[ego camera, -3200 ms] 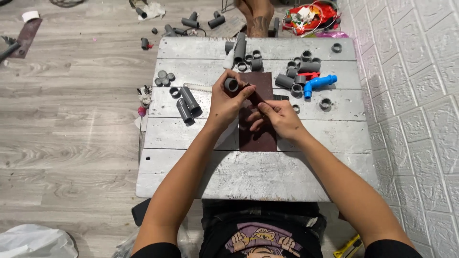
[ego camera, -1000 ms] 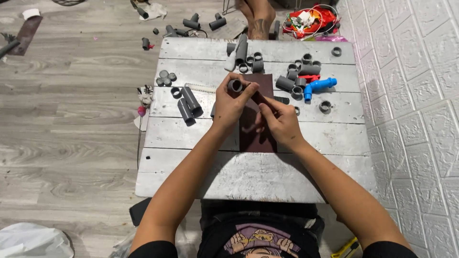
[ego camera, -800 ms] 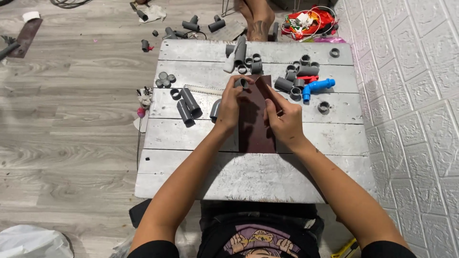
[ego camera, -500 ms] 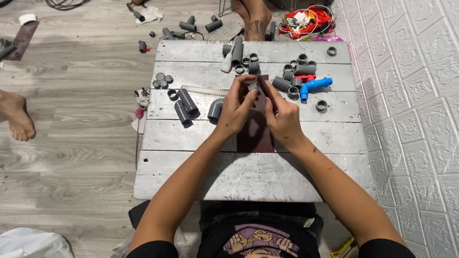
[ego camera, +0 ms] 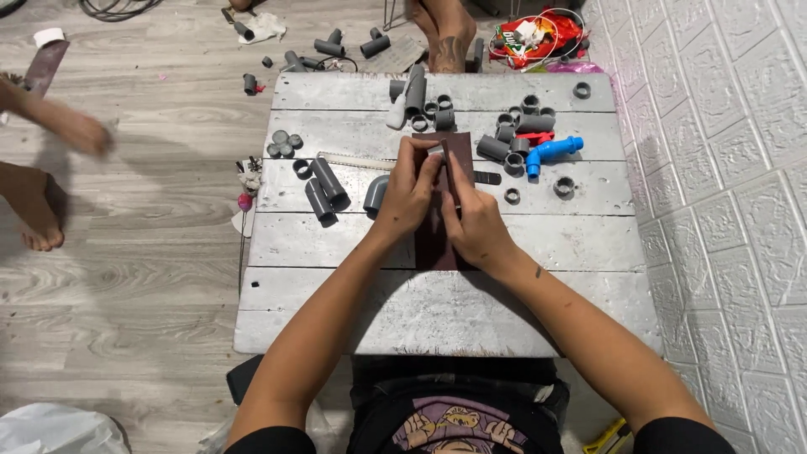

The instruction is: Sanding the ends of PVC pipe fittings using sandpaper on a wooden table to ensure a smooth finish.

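A dark brown sandpaper sheet (ego camera: 437,240) lies in the middle of a pale wooden table (ego camera: 437,311). Both hands meet over its far end. My left hand (ego camera: 406,195) pinches a small grey pipe piece (ego camera: 436,151) at its fingertips. My right hand (ego camera: 476,224) rests on the sheet, its fingers up against the same piece. A grey elbow fitting (ego camera: 376,193) lies on the table just left of my left hand.
Two short grey pipes (ego camera: 324,190), several grey rings and couplings (ego camera: 514,126), a blue tap (ego camera: 551,151) and a white bottle (ego camera: 397,113) lie on the table's far half. Another person's foot (ego camera: 34,210) and blurred hand (ego camera: 80,133) are left; a foot (ego camera: 445,38) beyond. White wall (ego camera: 723,168) at right.
My left hand has set the grey elbow fitting down left of the sandpaper. Both hands have come together on a small grey piece. A person has come into view at left.
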